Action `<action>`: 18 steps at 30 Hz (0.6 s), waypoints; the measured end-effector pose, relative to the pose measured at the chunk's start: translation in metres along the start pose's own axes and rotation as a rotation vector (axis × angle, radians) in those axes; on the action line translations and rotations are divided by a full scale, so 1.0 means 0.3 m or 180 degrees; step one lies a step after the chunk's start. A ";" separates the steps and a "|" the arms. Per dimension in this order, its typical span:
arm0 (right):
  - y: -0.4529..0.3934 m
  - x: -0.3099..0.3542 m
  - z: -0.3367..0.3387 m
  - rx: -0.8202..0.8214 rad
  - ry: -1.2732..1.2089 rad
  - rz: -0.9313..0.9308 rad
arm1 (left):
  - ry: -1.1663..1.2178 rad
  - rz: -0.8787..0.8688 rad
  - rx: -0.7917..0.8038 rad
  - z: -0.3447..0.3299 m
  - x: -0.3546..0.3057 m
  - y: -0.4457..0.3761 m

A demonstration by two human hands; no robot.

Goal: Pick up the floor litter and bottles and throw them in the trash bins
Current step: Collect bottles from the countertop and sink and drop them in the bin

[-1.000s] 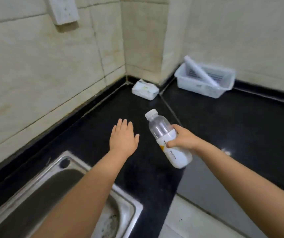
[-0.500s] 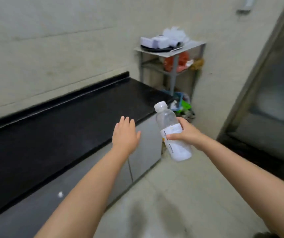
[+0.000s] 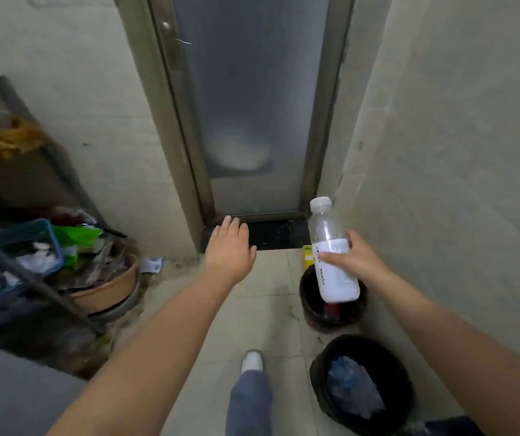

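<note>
My right hand (image 3: 357, 259) grips a clear plastic bottle (image 3: 331, 253) with a white cap and white label, held upright and slightly tilted above a dark woven trash bin (image 3: 309, 297) by the right wall. A second black bin (image 3: 321, 382), lined and holding blue-grey plastic, stands nearer to me on the floor. My left hand (image 3: 229, 250) is stretched forward, palm down, fingers apart, holding nothing. A small white scrap of paper (image 3: 152, 265) lies on the floor at the wall's foot. A yellow item (image 3: 307, 258) shows behind the far bin.
A frosted glass door (image 3: 252, 105) in a metal frame is straight ahead. At left a metal rack (image 3: 16, 171) stands over a brown basin (image 3: 111, 291) and a blue basket (image 3: 45, 234) full of clutter. My leg and white shoe (image 3: 252, 361) are on the tiled floor.
The view has swung from the black counter and sink round to the door and the bins. The bottle stays in my right hand and now hangs over the far bin.
</note>
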State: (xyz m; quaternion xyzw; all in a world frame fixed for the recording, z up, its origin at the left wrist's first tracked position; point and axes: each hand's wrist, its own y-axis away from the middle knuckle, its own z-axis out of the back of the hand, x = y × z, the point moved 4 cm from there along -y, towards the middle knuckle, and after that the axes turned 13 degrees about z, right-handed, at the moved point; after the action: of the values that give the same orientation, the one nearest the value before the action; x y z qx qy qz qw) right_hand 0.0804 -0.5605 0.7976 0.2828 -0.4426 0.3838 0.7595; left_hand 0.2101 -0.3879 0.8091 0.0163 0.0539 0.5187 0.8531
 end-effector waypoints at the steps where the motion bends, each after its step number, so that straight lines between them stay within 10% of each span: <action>1: -0.082 -0.055 0.019 -0.0093 -0.0012 -0.0175 | -0.0033 -0.0116 0.0063 -0.037 -0.043 -0.105; 18: -0.868 -1.302 -0.222 0.0330 0.0768 -0.2640 | -0.0698 -0.1487 0.1898 -1.226 -0.552 -1.092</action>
State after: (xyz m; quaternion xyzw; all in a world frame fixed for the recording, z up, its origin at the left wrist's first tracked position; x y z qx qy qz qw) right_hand 0.2052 -0.7812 0.3970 0.4275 -0.1797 0.0983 0.8805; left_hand 0.3840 -0.6962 0.4286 0.3061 0.1130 0.2674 0.9067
